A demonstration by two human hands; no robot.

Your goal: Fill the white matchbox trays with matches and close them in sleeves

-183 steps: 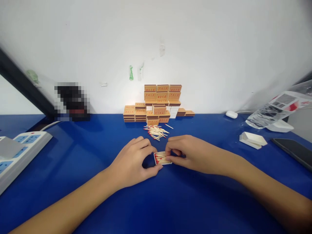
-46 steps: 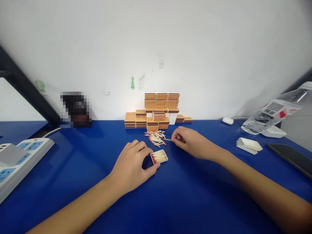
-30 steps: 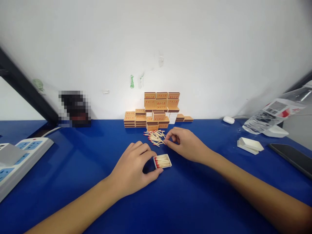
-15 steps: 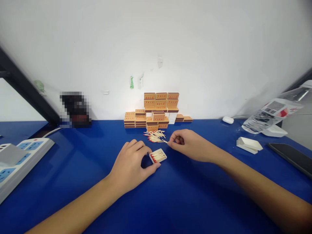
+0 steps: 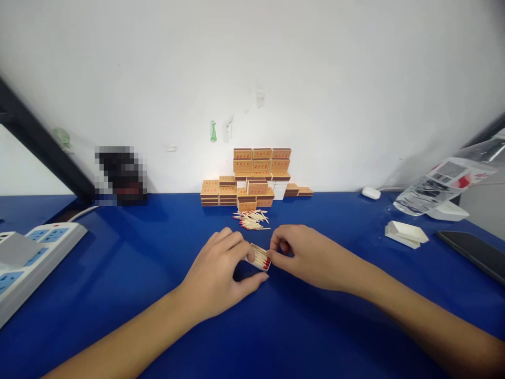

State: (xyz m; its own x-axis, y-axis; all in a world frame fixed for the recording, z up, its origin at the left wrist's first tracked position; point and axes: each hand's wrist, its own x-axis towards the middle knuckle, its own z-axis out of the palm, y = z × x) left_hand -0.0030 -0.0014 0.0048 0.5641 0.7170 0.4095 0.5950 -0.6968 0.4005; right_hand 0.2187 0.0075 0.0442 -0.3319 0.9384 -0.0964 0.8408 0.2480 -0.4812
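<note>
A small open matchbox tray (image 5: 261,257), filled with red-tipped matches, rests on the blue table (image 5: 158,247). My left hand (image 5: 219,273) grips the tray between thumb and fingers. My right hand (image 5: 302,252) is closed in a pinch at the tray's right end, touching it; what its fingertips hold is too small to make out. Just beyond the hands lies a loose heap of matches (image 5: 251,220). Behind that, orange matchboxes (image 5: 256,176) are stacked against the white wall.
A white power strip (image 5: 27,260) lies at the left edge. On the right are a white open box (image 5: 406,233), a dark phone (image 5: 473,247), a plastic water bottle (image 5: 442,181) and a small white case (image 5: 371,192). A blurred dark object (image 5: 118,173) stands back left.
My right hand has come back from the loose heap of matches to the tray's right end. The left hand has kept its hold and turned the tray, so the red tips now point right.
</note>
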